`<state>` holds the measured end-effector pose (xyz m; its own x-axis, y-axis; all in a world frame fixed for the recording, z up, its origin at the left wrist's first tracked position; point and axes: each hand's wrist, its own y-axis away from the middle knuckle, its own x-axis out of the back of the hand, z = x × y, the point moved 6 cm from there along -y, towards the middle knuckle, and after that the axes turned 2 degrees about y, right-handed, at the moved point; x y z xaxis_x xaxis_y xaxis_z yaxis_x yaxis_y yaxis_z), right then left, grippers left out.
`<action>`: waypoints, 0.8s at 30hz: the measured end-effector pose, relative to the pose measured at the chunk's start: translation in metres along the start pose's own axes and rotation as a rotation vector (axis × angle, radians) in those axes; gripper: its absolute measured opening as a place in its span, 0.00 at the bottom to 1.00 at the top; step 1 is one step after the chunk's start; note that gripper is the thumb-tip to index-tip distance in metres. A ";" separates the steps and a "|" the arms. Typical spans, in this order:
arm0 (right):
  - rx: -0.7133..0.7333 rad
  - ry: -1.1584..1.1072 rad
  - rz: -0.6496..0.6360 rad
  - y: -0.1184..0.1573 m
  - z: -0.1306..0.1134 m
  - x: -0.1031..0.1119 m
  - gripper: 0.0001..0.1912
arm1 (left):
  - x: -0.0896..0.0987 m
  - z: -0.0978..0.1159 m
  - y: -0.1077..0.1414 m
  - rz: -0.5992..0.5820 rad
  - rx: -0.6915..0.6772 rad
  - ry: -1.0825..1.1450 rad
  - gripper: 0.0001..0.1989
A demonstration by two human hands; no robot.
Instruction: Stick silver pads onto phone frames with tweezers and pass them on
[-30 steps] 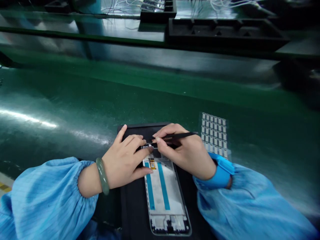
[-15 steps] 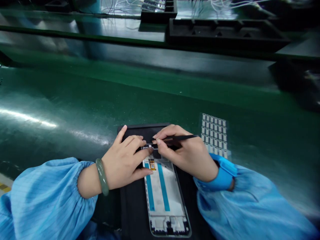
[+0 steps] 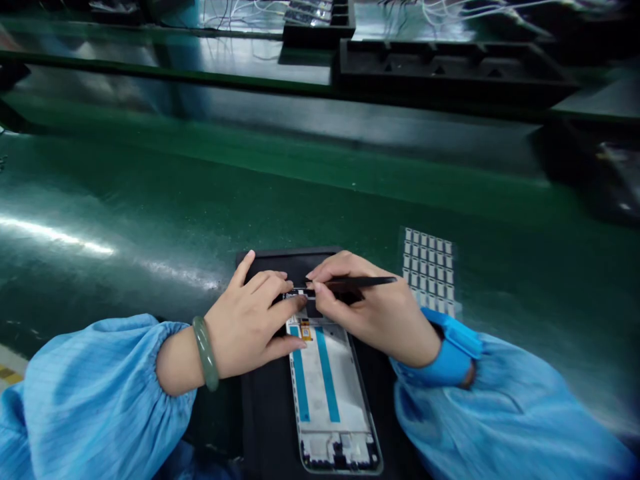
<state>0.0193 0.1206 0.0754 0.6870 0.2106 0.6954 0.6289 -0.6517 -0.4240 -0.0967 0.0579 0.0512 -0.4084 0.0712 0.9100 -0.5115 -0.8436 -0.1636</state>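
Observation:
A phone mid-frame (image 3: 345, 383) with two blue adhesive strips and a small orange flex cable (image 3: 306, 330) lies on a black mat (image 3: 265, 413). My left hand (image 3: 255, 320) rests over its upper left, fingers spread, with index finger and thumb touching the phone. The little finger sticks up above the mat's top edge. Black tweezers (image 3: 367, 281) are pinched in my right hand (image 3: 373, 310), pointing left at the phone's top end. Their tips, and whatever they touch, are too small and covered to make out.
On the green bench (image 3: 200, 193), a clear sheet of small grey-white pieces (image 3: 429, 267) lies right of the mat. A raised shelf (image 3: 240, 63) at the back carries a black compartment tray (image 3: 450, 67). White cables lie farther behind. Another dark tray (image 3: 585, 167) stands at the right.
The back end of the tweezers has dipped slightly and my right wrist has shifted a little to the right. My left hand and the phone mid-frame stay put.

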 end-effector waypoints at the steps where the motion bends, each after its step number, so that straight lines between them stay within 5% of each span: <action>1: 0.007 0.017 -0.008 0.000 -0.002 -0.001 0.05 | 0.000 0.000 0.000 0.001 -0.001 -0.001 0.20; 6: 0.097 0.061 -0.102 0.002 -0.012 -0.007 0.05 | 0.000 -0.001 0.000 0.010 0.005 0.006 0.21; 13: -0.078 -0.114 0.047 0.005 0.014 0.003 0.04 | 0.000 0.000 0.000 0.006 -0.008 -0.007 0.20; 19: -0.027 -0.161 0.070 0.008 0.014 -0.001 0.05 | 0.001 0.000 0.000 0.013 -0.007 -0.001 0.20; 24: -0.126 -0.264 0.116 0.010 0.020 0.000 0.04 | 0.001 0.000 0.000 0.016 -0.004 -0.005 0.20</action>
<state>0.0329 0.1292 0.0597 0.8326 0.3007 0.4652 0.5022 -0.7641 -0.4050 -0.0970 0.0577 0.0525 -0.4128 0.0550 0.9091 -0.5077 -0.8426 -0.1795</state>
